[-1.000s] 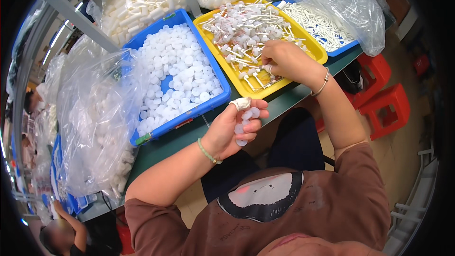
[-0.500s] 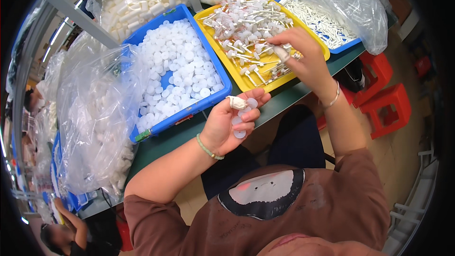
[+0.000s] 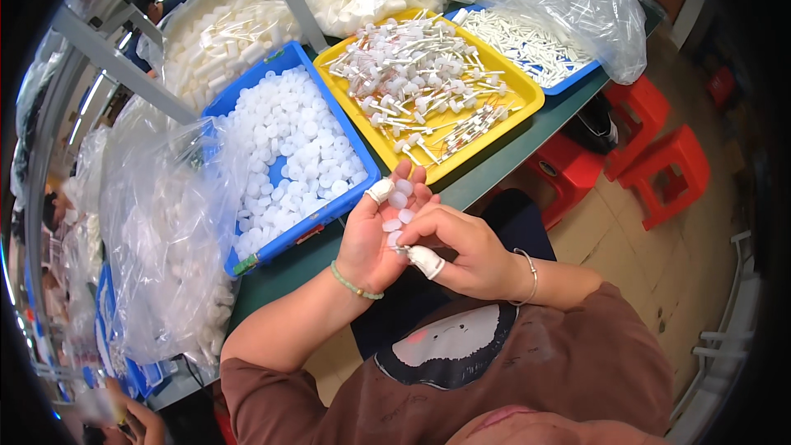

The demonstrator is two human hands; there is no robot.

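Note:
My left hand (image 3: 362, 239) is turned palm up with its fingers curled around several translucent white plastic discs (image 3: 398, 199). A white cover wraps its thumb. Over that palm, my right hand (image 3: 474, 257) pinches a small thin piece (image 3: 400, 249) between thumb and fingertips, close against the lowest discs; its exact kind is too small to make out. The right thumb wears a white cover too. Beyond my left hand, a blue tray (image 3: 329, 212) holds many similar discs. Beside it, a yellow tray (image 3: 482, 145) carries a heap of white sticks with discs and thin wires.
Behind the yellow tray, another blue tray (image 3: 578, 79) holds short white rods. Clear plastic bags (image 3: 165, 255) of white parts stand at the left and back. Grey metal posts (image 3: 292, 0) rise behind the trays. Red stools (image 3: 671, 177) stand right of the green table (image 3: 272, 292).
My right hand has come from over the yellow tray down to my left palm and now pinches a small piece there. My left hand still holds the discs. The view has shifted slightly.

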